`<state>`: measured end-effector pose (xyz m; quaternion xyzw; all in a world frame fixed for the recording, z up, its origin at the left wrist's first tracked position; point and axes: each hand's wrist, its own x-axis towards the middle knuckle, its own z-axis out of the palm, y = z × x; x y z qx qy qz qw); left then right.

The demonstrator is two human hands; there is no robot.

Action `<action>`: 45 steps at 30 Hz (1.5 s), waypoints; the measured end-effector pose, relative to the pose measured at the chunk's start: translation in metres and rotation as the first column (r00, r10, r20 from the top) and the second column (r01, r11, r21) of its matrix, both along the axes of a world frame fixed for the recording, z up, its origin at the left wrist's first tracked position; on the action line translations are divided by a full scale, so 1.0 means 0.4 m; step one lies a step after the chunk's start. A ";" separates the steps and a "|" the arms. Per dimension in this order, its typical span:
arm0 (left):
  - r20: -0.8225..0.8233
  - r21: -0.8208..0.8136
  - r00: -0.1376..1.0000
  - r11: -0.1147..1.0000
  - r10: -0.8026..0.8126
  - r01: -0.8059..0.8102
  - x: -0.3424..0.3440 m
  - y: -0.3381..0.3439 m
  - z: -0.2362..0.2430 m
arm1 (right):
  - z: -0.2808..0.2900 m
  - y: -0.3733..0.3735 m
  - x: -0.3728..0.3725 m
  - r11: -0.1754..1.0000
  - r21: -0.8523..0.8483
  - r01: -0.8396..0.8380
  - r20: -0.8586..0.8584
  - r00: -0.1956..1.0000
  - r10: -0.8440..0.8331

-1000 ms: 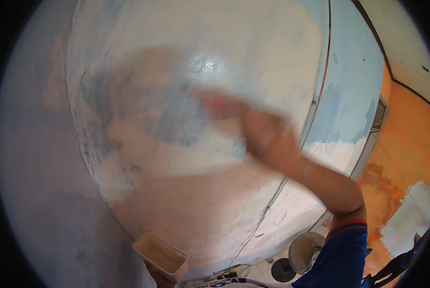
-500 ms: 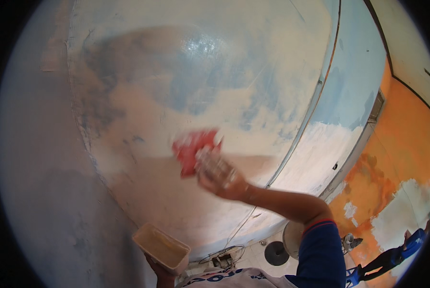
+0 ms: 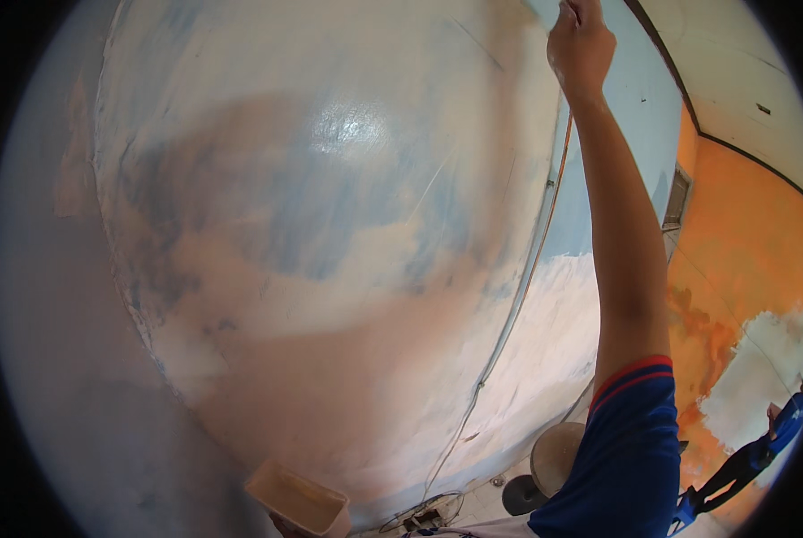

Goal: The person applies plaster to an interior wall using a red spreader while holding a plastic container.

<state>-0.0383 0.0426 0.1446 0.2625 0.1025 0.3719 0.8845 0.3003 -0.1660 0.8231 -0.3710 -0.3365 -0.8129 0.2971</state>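
A pale patchy wall [image 3: 347,305] with blue-grey and cream smears fills the middle of the view. My right arm stretches far up, and my right hand [image 3: 582,45] is closed against the upper edge of the picture. Of the red putty spreader it held a moment ago, nothing shows now; it lies past the edge or behind the fingers. Low in the view, my left hand [image 3: 283,527] grips a cream rectangular tub [image 3: 337,518] from beneath. The tub is tilted and has pale material inside; most of that hand is cut off.
A cable [image 3: 512,325] runs down the wall's right side to a small box and loose wires [image 3: 426,517]. On the floor stand a round container [image 3: 555,457] and a dark disc [image 3: 520,495]. Another person in blue [image 3: 789,421] is at the far right, near an orange wall [image 3: 733,224].
My right hand has swung from mid-wall up and right to the top edge, taking the red putty spreader out of sight. The tub has dropped slightly in view, and the whole view has shifted.
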 end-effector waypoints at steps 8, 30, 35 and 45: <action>-0.076 0.101 0.992 0.991 0.097 -0.089 0.018 -0.051 0.036 | -0.433 0.147 0.026 0.796 -0.517 0.314 -0.091 0.905 -0.416; 0.049 -0.152 0.998 0.988 0.033 -0.025 0.057 -0.069 0.022 | -0.361 0.263 -0.008 0.905 -0.251 0.344 0.185 0.934 -0.304; 0.207 -0.333 0.978 0.942 0.025 0.046 0.094 -0.074 0.045 | -0.778 0.179 -0.209 0.571 -0.815 0.101 0.057 0.994 -0.094; -0.067 0.054 0.993 0.994 0.095 -0.091 0.111 -0.102 -0.016 | -0.107 -0.032 0.090 0.998 -0.050 -0.042 -0.010 0.999 0.041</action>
